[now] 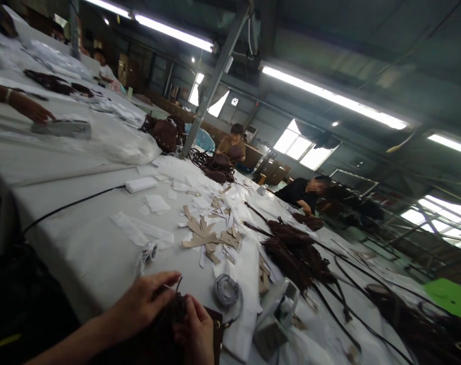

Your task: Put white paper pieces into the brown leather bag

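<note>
Both of our hands sit at the near edge of the table [74, 238], closed on one dark brown bag [165, 329]. Left hand [145, 301]: fingers curled over the bag's top, thumb stretched toward the right hand. Right hand [196, 329]: fingers bunched and pinched on the bag's upper edge, just beside a thin dark strand that rises between the two hands. We cannot tell whether that strand is a thread, a cord or a strap end. A metal fitting shows at the bag's right corner.

Position of the bag: at the table's near edge, half out of frame at the bottom, touching both hands.

Progress, as a judgement only: the bag in hand looks mid-work, since both hands pinch at its top. Beyond the bag, toward the middle of the table, lies a heap of brown fringe pieces [295, 253] with long dark straps trailing to the right; these look unassembled. A scatter of tan card scraps [205, 235] and white paper bits lies farther in from the bag. A grey roll [227, 290] rests just right of the bag. More brown bags [165, 133] are piled far up the table by the steel post; we cannot tell whether they are finished.

Other items: a white power block [140, 184] with a black cable runs toward the table's left side. A co-worker's hand [33, 109] rests on the far left of the table, and two other people sit at its far side.
</note>
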`<state>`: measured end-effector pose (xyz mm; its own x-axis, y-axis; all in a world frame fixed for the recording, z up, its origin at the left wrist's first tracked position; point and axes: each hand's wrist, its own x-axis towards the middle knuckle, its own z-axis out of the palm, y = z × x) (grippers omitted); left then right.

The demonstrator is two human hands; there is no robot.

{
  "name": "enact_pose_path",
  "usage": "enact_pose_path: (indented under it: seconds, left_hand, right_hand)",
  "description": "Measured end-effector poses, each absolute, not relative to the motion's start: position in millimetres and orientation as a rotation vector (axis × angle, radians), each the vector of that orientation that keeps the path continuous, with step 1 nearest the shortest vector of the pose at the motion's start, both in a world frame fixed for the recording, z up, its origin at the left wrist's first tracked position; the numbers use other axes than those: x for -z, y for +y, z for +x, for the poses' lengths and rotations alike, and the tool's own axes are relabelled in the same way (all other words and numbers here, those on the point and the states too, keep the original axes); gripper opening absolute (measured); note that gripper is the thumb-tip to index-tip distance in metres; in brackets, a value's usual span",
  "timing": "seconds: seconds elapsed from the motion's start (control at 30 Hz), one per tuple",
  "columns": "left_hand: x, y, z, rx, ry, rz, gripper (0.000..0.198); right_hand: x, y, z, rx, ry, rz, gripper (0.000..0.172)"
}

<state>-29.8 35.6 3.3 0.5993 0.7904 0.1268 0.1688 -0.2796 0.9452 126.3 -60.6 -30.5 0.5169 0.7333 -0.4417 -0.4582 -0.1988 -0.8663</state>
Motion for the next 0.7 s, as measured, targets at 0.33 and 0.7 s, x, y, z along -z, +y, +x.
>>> enact_pose_path:
  seconds: [0.33, 0.7]
  left_hand:
    - [85.1, -10.6, 15.8, -0.769, 0.606, 2.349, 0.093]
    - [92.8, -10.1, -0.2, -0.717, 0.4, 2.591, 0.09]
  right_hand:
    - [59.3, -67.2, 144.3, -0.998, -0.377, -1.455, 0.057]
    - [74.6, -63.3, 142.5, -0.882, -0.42, -1.422, 0.066]
